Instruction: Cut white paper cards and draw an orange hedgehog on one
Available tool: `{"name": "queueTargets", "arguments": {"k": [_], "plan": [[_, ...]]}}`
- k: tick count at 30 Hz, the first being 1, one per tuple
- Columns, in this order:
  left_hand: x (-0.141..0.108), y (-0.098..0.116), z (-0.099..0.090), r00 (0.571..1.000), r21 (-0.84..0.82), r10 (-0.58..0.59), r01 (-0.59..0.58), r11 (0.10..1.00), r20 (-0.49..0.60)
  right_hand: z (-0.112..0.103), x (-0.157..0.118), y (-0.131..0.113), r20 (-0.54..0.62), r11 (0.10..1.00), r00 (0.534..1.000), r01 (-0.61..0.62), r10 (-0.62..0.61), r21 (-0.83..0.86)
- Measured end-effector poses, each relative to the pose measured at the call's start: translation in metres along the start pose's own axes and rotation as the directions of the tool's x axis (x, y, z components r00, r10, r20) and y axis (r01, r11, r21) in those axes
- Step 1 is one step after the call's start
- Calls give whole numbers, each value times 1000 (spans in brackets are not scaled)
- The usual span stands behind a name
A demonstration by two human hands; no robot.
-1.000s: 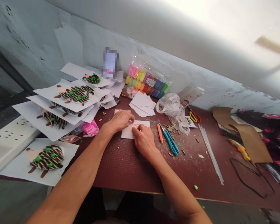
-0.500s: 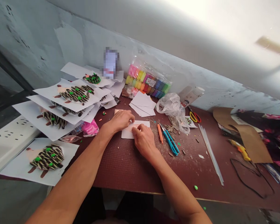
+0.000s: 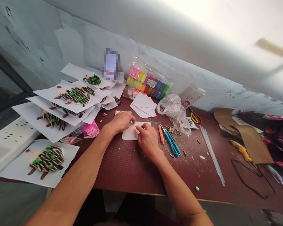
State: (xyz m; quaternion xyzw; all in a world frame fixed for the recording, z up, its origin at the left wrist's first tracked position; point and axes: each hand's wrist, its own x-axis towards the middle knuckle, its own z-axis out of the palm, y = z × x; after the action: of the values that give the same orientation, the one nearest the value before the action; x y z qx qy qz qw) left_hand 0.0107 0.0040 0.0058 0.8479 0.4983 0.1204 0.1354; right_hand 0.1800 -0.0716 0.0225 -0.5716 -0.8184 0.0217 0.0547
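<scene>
My left hand [image 3: 119, 122] lies at the upper left of a small white paper card [image 3: 129, 135], its fingertips pressing the card's top edge. My right hand [image 3: 147, 140] sits just to the right, with thumb and fingers pinched on a small peach-pink paper piece [image 3: 136, 131] on the card. The hands hide most of that piece, and I cannot see its full shape. A tan paper scrap [image 3: 118, 112] pokes out beyond my left hand.
Sheets bearing sunflower-seed pictures [image 3: 46, 160] are stacked on the left of the brown table [image 3: 129, 171]. Behind stand white paper sheets [image 3: 143, 106], a bagged clay pack [image 3: 148, 82] and a plastic bag [image 3: 172, 106]. To the right lie a blue craft knife [image 3: 171, 143], scissors [image 3: 195, 118] and glue sticks [image 3: 211, 153].
My right hand has drawn its fingers together and lifted slightly over the peach piece. My left hand stays in place, and the view has shifted a little.
</scene>
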Motion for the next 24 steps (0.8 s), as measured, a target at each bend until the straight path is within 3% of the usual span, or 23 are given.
{"name": "queueTargets", "arguments": {"k": [15,24], "plan": [[0,-3,1,1000,-12,19,-19,1000,-2,5,2,1,57,997,997,48,-44,-59],[0,0,0,1000,4,6,-6,1000,0,6,5,11,3,985,1000,-30,30,171]]}}
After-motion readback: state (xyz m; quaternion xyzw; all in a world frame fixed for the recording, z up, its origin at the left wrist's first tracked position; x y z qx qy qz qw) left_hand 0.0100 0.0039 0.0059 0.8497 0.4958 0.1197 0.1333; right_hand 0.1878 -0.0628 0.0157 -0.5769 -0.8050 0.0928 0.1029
